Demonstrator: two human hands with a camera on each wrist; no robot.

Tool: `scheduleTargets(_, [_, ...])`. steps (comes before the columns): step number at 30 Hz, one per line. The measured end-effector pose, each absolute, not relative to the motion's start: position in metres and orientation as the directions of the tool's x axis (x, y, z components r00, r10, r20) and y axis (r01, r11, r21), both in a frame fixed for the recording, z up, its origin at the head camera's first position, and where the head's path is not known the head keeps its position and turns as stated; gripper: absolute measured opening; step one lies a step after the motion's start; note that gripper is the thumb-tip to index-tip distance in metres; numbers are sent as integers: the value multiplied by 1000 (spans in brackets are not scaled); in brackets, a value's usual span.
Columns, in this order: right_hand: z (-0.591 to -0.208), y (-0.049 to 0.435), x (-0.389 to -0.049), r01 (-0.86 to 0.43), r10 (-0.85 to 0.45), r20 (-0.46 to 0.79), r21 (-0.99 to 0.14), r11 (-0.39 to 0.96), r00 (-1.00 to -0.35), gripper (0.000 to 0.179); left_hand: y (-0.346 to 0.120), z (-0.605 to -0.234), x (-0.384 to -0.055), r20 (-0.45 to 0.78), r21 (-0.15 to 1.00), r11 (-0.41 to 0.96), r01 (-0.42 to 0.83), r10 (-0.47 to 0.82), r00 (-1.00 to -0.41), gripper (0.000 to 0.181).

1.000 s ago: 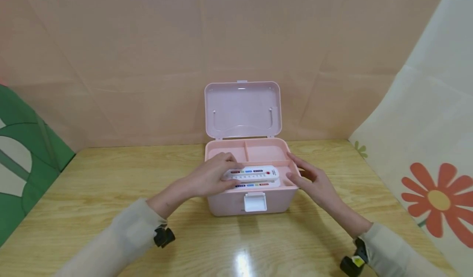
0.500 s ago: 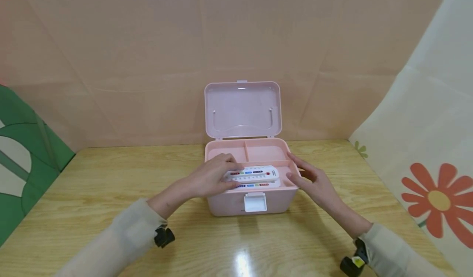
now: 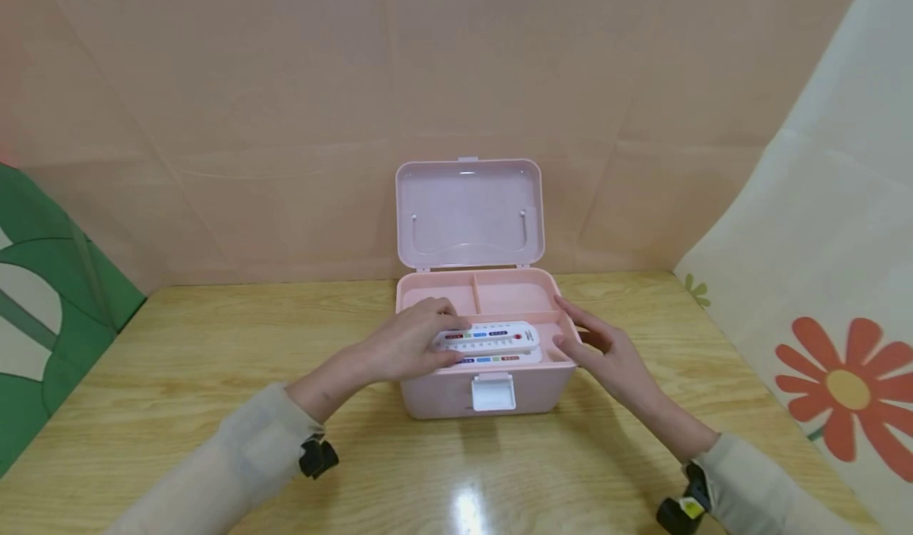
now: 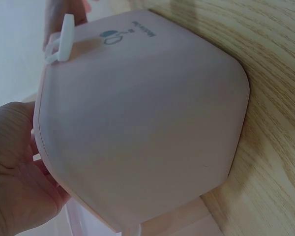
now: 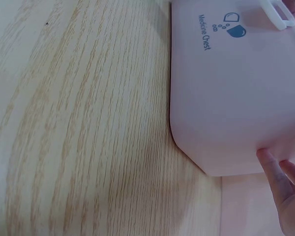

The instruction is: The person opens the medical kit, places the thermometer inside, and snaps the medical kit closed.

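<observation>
A pink medicine box [image 3: 428, 392] with a raised lid [image 3: 467, 214] stands on the table, "Medicine Chest" printed on its front in the right wrist view. Inside its divided top tray, my left hand [image 3: 406, 341] pinches a white thermometer [image 3: 492, 334] with coloured labels and a red dot, thumb in front and fingers behind. A similar white strip [image 3: 524, 357] shows just below it in the front compartment. My right hand [image 3: 613, 357] holds the box's right rim, thumb over the edge and other fingers along the outer side. The left fingertips are hidden by the box in the left wrist view.
A white latch [image 3: 493, 392] hangs on the box front. The wooden table [image 3: 285, 337] reaches back to a plain tan backdrop [image 3: 285, 123]. Cloth with a red flower [image 3: 849, 384] stands at the right, a green patterned one [image 3: 43, 297] at the left.
</observation>
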State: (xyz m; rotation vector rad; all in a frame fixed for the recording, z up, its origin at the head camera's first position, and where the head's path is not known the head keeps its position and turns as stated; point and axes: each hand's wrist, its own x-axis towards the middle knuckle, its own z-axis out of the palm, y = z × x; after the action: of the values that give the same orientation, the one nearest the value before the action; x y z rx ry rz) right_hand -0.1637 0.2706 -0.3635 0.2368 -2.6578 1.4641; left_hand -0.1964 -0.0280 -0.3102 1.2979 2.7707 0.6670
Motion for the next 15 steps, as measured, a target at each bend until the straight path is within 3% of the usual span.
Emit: scheduleTargets(15, [-362,271,-163,-172,-93,145,-830,530,-985,55,-30,-310,-197,187,373,550,747,744,-641,36])
